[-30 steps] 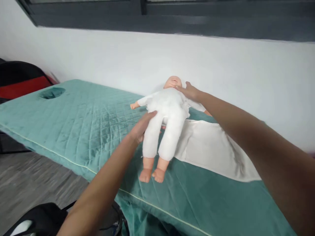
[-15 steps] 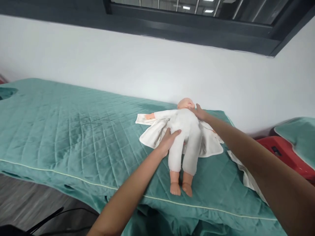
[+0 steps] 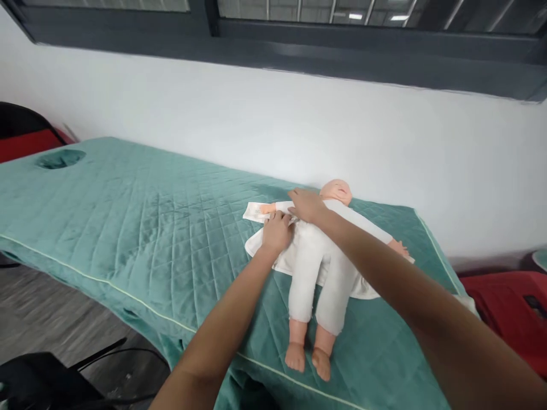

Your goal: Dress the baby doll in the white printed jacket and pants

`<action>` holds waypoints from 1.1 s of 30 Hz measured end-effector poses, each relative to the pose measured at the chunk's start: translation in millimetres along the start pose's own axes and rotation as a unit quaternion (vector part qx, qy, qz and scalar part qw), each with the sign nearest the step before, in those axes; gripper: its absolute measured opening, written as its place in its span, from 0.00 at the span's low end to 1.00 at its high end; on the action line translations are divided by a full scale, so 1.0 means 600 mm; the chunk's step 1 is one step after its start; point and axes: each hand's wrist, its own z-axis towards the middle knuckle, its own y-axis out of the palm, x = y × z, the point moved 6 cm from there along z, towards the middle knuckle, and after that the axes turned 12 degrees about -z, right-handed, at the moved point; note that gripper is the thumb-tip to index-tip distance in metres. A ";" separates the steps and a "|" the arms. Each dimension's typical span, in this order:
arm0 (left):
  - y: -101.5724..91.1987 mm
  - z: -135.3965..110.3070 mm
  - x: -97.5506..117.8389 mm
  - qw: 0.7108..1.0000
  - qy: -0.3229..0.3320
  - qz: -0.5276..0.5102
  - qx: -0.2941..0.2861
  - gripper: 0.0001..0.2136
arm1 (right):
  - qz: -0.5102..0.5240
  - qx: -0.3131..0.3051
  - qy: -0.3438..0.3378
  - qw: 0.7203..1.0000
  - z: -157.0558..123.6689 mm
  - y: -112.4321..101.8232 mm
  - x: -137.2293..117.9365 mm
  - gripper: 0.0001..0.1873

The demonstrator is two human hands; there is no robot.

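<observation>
A baby doll (image 3: pixel 318 245) in a white suit lies on its back, legs toward me, on a spread white baby jacket (image 3: pixel 282 263). Its left-side arm lies along the jacket's sleeve (image 3: pixel 253 210). My left hand (image 3: pixel 277 232) is closed at the jacket just below that arm, fingers curled, the grip partly hidden. My right hand (image 3: pixel 306 205) reaches across the doll's chest, fingers and thumb around the upper part of the same arm. The doll's other arm stretches out to the right, partly behind my right forearm.
A green quilted cover (image 3: pixel 162 239) lies over the long bed, with a face hole (image 3: pixel 62 158) at its far left. The white wall (image 3: pixel 192 114) runs along the back, below a dark window frame. A red chair (image 3: pixel 508 307) stands at the right end. A black cable hangs at lower left.
My right hand has moved left from beside the doll's head to its left-side arm. The left hand has gone from the doll's hip up to the jacket. The view has shifted left.
</observation>
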 end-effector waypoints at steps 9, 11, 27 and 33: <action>-0.014 -0.002 -0.047 0.971 -0.065 -0.201 0.108 0.11 | 0.026 -0.063 -0.013 0.998 0.004 0.016 0.020 0.23; -0.020 -0.004 -0.060 0.949 -0.100 -0.259 0.149 0.10 | 0.039 -0.050 -0.001 0.998 -0.011 0.007 0.036 0.24; -0.029 -0.014 -0.104 0.822 -0.201 -0.469 0.251 0.13 | 0.009 -0.044 -0.030 0.999 -0.092 0.027 0.027 0.29; -0.038 -0.017 -0.078 0.902 -0.127 -0.334 0.242 0.15 | -0.007 -0.050 -0.029 0.998 -0.084 0.033 0.016 0.27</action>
